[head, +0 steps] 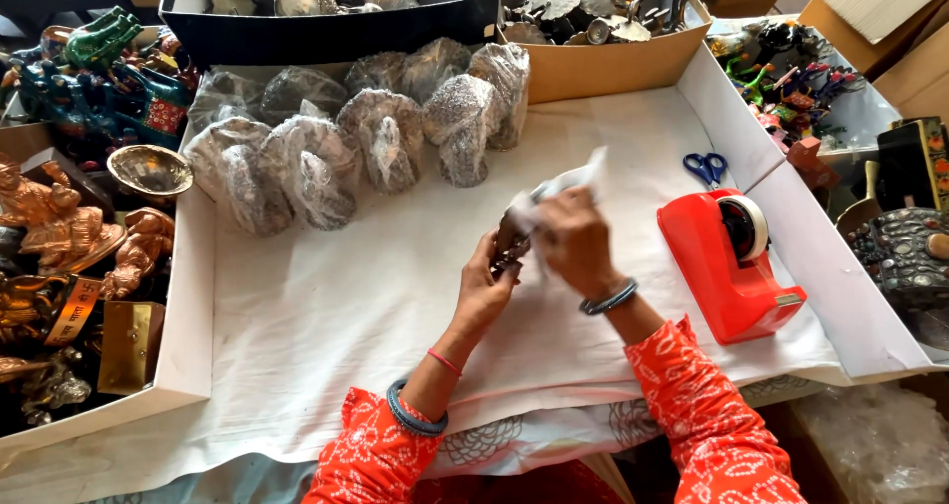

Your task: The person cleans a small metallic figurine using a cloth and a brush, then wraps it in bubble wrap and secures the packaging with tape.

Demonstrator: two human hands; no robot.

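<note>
My left hand [487, 285] grips a small dark metal ornament [510, 250] from below, over the middle of a white tray. My right hand [575, 239] is closed on the clear plastic wrap [561, 186] that sticks up from the ornament, and touches the ornament from the right. Both hands meet around the piece. Most of the ornament is hidden by my fingers. Behind them lie several metal ornaments wrapped in plastic bags [314, 163], stacked in rows at the tray's far side.
A red tape dispenser [730, 261] stands right of my hands, blue-handled scissors [704, 166] behind it. The white tray wall [188, 306] borders copper figurines [59, 227] on the left. A dark box [326, 25] and a cardboard box [608, 59] of metal pieces sit behind.
</note>
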